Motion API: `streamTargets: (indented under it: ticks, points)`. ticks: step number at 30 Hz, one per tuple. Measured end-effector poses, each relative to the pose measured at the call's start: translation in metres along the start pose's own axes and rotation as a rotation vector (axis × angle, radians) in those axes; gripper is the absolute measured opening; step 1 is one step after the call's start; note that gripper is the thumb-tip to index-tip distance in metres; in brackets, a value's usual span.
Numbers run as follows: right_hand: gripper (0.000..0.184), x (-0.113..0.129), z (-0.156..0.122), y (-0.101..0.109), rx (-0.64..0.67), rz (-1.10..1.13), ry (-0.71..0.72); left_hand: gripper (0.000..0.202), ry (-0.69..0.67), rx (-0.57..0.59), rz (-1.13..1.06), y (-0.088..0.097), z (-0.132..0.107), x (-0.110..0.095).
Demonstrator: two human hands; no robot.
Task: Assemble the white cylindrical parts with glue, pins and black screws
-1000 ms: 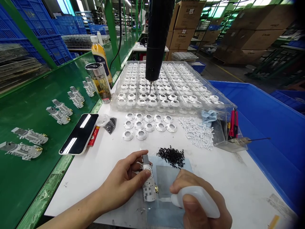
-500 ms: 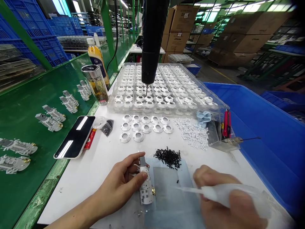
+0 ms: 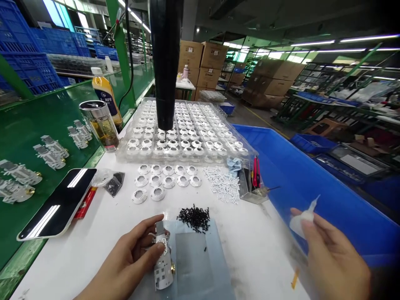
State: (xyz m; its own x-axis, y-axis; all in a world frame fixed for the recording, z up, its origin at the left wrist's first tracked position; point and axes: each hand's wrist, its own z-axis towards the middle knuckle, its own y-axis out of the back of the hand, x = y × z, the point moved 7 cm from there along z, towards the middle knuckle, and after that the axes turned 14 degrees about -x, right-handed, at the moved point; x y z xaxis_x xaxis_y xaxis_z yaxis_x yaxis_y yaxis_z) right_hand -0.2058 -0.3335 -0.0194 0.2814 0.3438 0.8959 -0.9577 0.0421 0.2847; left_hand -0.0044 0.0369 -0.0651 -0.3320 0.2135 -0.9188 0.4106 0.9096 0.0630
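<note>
A: Pinching the small white moulded plastic assembly with a brass stud (image 3: 163, 266) at its upper end, the left hand (image 3: 131, 260) is steadying it on the white surface (image 3: 250, 250), beside the grey mat.

B: Judging it light, rigid, thin-ribbed; gripping its flanks seems safest. The right hand (image 3: 334, 258) is clasping a soft translucent squeeze bottle (image 3: 302, 219).
</note>
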Motion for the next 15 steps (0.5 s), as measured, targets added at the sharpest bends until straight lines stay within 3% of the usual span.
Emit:
streamTargets:
  ticks: [7, 11, 15]
  points:
    - [0.064, -0.01, 0.003, -0.03, 0.118, 0.06, -0.066, 0.069, -0.019, -0.08, 0.013, 0.004, 0.0, 0.0]
    - [0.064, -0.019, 0.001, -0.039, 0.224, 0.014, -0.048, 0.072, -0.006, -0.034, 0.015, 0.002, 0.0, 0.001]
    - [0.078, -0.013, -0.002, -0.018, 0.059, -0.053, 0.033, 0.071, 0.002, -0.024, -0.049, 0.002, 0.001, 0.002]
